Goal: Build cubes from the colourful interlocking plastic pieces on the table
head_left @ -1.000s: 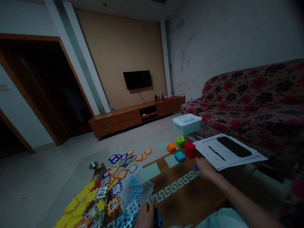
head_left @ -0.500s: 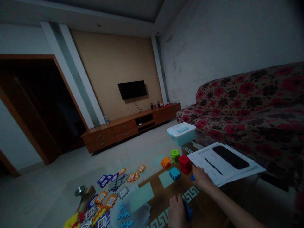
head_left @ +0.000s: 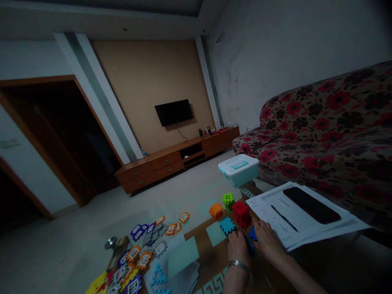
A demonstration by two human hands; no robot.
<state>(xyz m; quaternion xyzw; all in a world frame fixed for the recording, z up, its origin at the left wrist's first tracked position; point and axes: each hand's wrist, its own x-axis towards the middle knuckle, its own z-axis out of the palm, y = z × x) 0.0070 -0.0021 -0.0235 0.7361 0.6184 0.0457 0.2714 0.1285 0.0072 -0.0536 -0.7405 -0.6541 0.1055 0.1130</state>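
Note:
My left hand (head_left: 238, 246), with a silver bracelet at the wrist, is closed on a dark blue interlocking building piece (head_left: 250, 246), which my fingers partly cover. Close on its right, my right hand (head_left: 267, 237) grips another blue building piece (head_left: 252, 233). The two blue pieces are side by side; whether they are joined I cannot tell. Just beyond my hands stand a light blue cube (head_left: 227, 226), a red cube (head_left: 241, 214), an orange cube (head_left: 216, 210) and a green cube (head_left: 228, 201), all with toothed edges.
Flat toothed pieces in orange (head_left: 145, 259), purple (head_left: 137, 232) and yellow (head_left: 97, 283) spread over the glass table's left side, near light blue triangles (head_left: 159, 275). At right lie papers (head_left: 284, 203), a pen (head_left: 284, 218) and a black phone (head_left: 311, 205). A lidded box (head_left: 243, 173) stands behind.
My left hand has moved up and forward with its blue piece, meeting my right hand. The view has shifted slightly. The cubes keep their arrangement.

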